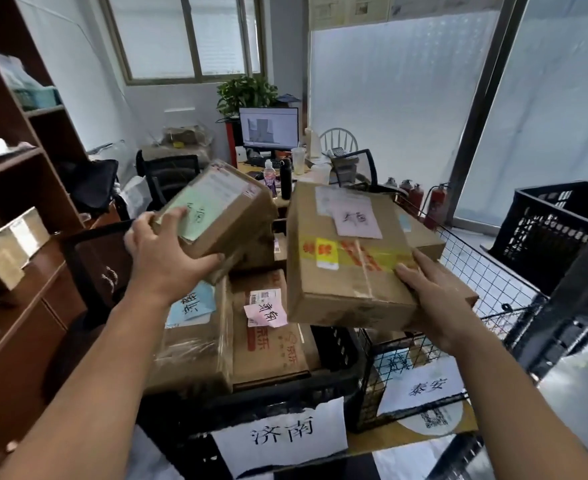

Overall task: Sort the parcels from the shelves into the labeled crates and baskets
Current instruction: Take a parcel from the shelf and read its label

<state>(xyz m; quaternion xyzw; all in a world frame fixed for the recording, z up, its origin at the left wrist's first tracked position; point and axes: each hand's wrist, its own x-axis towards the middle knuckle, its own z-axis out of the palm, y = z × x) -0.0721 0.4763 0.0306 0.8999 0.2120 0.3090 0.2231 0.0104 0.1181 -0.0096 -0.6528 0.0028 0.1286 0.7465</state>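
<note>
Halfway there, we reckoned! The black plastic crate with the white paper label (188, 424) already held several taped brown cardboard parcels (271, 351) packed side by side. Right of that crate, the black wire basket with its own white label (486, 275) seemed to hold at least one more behind the mesh. Left of the crate, the brown wooden shelves (25, 188) carried a silver-taped cardboard box (11, 247), so sorting remained.

Both arms reached forward over the crate. The left hand (162, 251) gripped the small brown cardboard parcel with the green slip (223, 206), fingers over its top and thumb along the near edge. It held that parcel tilted above the crate's far left side.

The right hand (434, 299) clasped the near corner of the larger brown cardboard parcel with yellow-and-red tape (351, 265), fingers laid on top. Its thumb we could not see. That parcel hung above the crate's right rim, just beside the basket.
</note>
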